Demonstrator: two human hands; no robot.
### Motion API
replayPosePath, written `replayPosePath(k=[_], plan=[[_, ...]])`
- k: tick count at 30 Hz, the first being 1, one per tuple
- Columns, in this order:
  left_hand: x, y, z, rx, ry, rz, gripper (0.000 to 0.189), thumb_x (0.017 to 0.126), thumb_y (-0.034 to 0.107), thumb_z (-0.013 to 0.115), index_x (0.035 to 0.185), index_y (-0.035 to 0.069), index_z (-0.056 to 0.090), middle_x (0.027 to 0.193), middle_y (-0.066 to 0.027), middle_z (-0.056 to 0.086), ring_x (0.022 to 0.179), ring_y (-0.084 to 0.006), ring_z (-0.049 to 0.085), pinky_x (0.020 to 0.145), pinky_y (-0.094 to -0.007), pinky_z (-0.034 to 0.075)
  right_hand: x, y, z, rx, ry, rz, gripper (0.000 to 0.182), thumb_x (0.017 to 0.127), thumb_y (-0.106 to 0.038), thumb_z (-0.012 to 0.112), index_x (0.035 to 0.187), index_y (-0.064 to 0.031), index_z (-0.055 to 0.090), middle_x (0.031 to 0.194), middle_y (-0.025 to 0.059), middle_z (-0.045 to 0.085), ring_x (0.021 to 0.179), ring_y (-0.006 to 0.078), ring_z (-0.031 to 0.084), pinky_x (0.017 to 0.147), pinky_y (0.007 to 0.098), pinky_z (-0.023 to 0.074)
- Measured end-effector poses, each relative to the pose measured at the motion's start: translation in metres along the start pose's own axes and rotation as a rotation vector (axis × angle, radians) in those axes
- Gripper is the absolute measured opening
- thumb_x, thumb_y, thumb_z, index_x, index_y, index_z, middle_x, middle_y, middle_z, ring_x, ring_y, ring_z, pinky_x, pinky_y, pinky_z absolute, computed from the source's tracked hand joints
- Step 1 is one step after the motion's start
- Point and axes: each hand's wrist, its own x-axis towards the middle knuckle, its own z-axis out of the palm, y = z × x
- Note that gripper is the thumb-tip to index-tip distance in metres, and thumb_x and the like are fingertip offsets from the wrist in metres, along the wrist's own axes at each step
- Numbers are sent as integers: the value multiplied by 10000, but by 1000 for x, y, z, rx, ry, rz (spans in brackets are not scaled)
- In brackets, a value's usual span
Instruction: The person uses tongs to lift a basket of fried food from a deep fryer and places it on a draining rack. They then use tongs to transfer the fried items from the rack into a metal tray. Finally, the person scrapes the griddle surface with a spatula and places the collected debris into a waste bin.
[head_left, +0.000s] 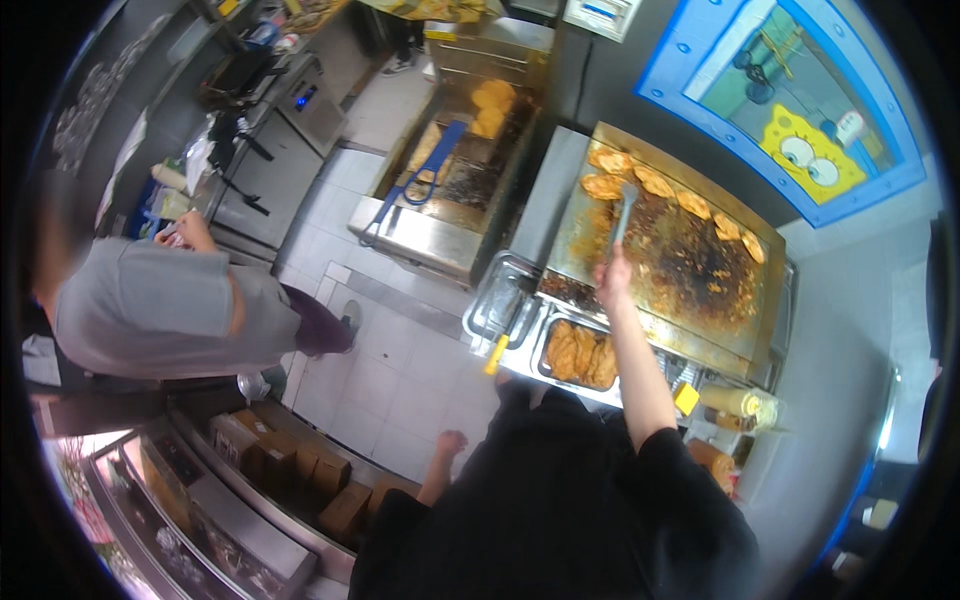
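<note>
My right hand (615, 276) grips a pair of grey tongs (622, 217), reaching over a greasy flat-top griddle (675, 262). The tongs' tip lies at a browned piece of food (603, 187) near the griddle's upper left. Several similar pieces line the far edge, among them one at the right end (752, 246). Below my right forearm's left side, a metal tray (546, 375) holds browned fillets (577, 354). My left hand (451, 443) hangs low over the floor, away from the griddle, and touches nothing; its fingers look curled.
A deep fryer (420, 232) with golden food and blue-handled tongs (442, 154) stands left of the griddle. A yellow-handled tool (496, 355) rests by an empty-looking metal pan (491, 300). Squeeze bottles (731, 401) stand at right. A co-worker (180, 307) is at the left counter.
</note>
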Motion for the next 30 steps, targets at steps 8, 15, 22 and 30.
replayPosePath(k=[8, 15, 22, 30], plan=[[1, -20, -25, -13, -85, 83, 216, 792, 154, 628, 985, 57, 620, 896, -124, 669, 817, -234, 654, 636, -379, 526, -10, -3, -24, -56, -125, 81, 334, 893, -420, 629, 967, -112, 524, 567, -47, 386, 386, 56, 313, 321, 216, 216], [-15, 28, 4, 4, -63, 130, 189, 875, 135, 547, 990, -12, 575, 860, -150, 669, 737, -237, 663, 600, -344, 539, 29, -19, 11, -155, -71, 54, 258, 918, -318, 617, 946, -73, 540, 600, -2, 409, 423, 89, 352, 347, 234, 257], [-32, 60, 9, 8, 10, 167, 185, 887, 139, 532, 1012, 8, 570, 895, -150, 668, 767, -240, 665, 626, -348, 532, 40, -55, 29, -151, -118, -71, 270, 930, -333, 594, 807, -108, 509, 551, -22, 399, 389, 83, 333, 333, 240, 231], [-26, 31, -16, -85, -5, 134, 231, 901, 208, 518, 1016, 14, 566, 904, -145, 658, 816, -245, 654, 698, -384, 535, 31, -22, 31, -143, -40, 145, 391, 925, -444, 557, 737, -109, 481, 517, 11, 417, 354, 115, 349, 303, 270, 213]])
